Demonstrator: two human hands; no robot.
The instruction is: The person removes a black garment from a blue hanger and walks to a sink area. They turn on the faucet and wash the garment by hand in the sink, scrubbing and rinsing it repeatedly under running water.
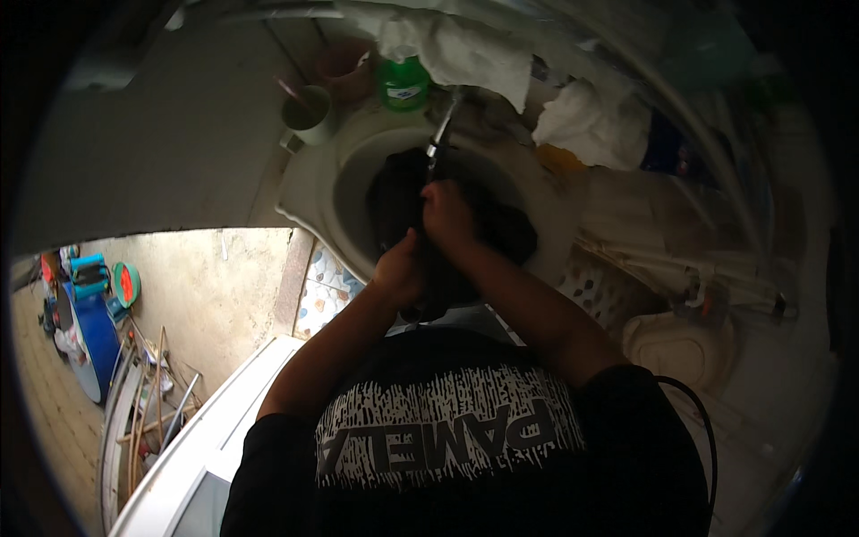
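Dark wet-looking cloth (396, 194) lies bunched in a white washbasin (345, 181) and hangs over its near rim. My left hand (399, 268) grips part of this cloth at the near edge of the basin. Higher up and to the right, my right hand (448, 211) is closed on the cloth just below the metal faucet (439, 134). Between the hands the dark fabric blends with the shadow, so its folds are hard to tell.
A cup (307, 121) with a pink-handled item and a green bottle (402, 87) stand behind the basin. White cloths (590, 124) lie at the back right. A pale plastic basin (671, 349) is at lower right. A white door (221, 429) stands at lower left.
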